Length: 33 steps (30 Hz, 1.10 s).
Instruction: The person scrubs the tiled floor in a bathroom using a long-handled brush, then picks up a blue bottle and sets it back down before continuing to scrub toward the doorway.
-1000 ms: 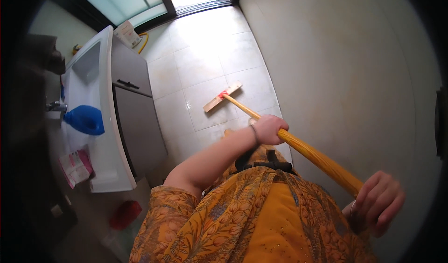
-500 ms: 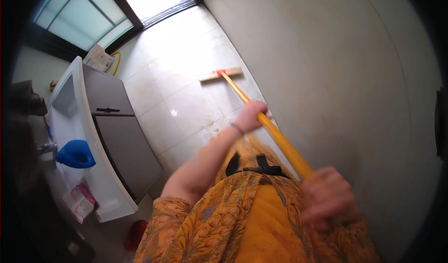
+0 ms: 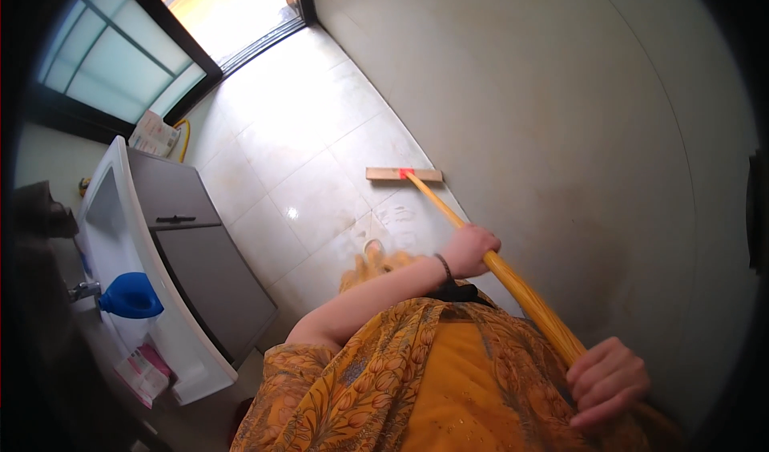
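A push broom with a long yellow wooden handle (image 3: 530, 298) runs from the lower right toward the wall side of the tiled floor (image 3: 268, 151). Its pale block head (image 3: 382, 174), with a red joint in the middle, lies on the tiles close to the base of the wall; the underside is hidden. My left hand (image 3: 469, 250), a dark band on its wrist, is wrapped around the middle of the handle. Near the top end, my right hand (image 3: 610, 380) is closed around it. Wet-looking marks show on the tiles near my foot (image 3: 372, 246).
To the left stands a white sink (image 3: 172, 292) on a grey cabinet (image 3: 212, 284). It holds a blue jug (image 3: 132, 295) and a pink-and-white packet (image 3: 146, 373). A plain wall (image 3: 545, 91) borders the right. Ahead are a frosted-glass door (image 3: 124, 63) and a bright doorway.
The broom head has come closer to me and slightly right, along the wall. Both hands have drawn back toward the lower right, still around the handle. The view has shifted a little.
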{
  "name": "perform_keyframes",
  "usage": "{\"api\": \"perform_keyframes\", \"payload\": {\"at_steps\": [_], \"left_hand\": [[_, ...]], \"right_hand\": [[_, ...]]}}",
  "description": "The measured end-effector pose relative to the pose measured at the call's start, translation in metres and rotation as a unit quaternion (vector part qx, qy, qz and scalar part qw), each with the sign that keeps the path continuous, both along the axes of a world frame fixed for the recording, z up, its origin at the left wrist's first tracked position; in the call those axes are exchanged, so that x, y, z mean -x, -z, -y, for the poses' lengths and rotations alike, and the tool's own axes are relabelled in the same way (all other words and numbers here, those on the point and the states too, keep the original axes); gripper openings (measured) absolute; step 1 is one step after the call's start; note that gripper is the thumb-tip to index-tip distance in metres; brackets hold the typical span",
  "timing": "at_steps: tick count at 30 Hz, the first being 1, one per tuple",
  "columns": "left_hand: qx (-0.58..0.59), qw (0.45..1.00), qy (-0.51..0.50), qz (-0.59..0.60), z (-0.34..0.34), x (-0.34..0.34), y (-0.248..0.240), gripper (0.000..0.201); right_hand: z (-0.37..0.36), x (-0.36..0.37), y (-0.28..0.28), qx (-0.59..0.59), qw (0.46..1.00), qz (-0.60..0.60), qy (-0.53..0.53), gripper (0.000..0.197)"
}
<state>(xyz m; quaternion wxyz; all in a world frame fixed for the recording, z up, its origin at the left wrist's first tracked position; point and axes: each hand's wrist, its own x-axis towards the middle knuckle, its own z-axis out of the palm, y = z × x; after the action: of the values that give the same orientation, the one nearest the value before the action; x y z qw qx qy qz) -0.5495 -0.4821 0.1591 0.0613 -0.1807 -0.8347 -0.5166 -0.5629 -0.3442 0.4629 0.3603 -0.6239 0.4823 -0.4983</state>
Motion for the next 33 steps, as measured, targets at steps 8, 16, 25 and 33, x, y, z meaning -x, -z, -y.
{"api": "perform_keyframes", "payload": {"at_steps": [8,16,25,33], "left_hand": [[0.069,0.989,-0.125,-0.034,0.006,0.021,0.022,0.02],[0.166,0.972,-0.159,0.043,0.072,0.079,0.094,0.02],[0.088,0.991,0.043,0.091,-0.099,0.017,0.02,0.01],[0.078,0.967,0.163,0.182,-0.146,0.014,-0.009,0.015]], "right_hand": [[-0.026,0.008,0.052,0.111,0.988,0.031,0.107,0.017],[-0.01,0.023,0.148,0.116,0.936,0.017,0.333,0.007],[-0.16,0.003,0.059,0.12,0.98,0.029,0.158,0.024],[-0.214,0.017,0.01,-0.011,0.998,0.054,0.025,0.02]]}}
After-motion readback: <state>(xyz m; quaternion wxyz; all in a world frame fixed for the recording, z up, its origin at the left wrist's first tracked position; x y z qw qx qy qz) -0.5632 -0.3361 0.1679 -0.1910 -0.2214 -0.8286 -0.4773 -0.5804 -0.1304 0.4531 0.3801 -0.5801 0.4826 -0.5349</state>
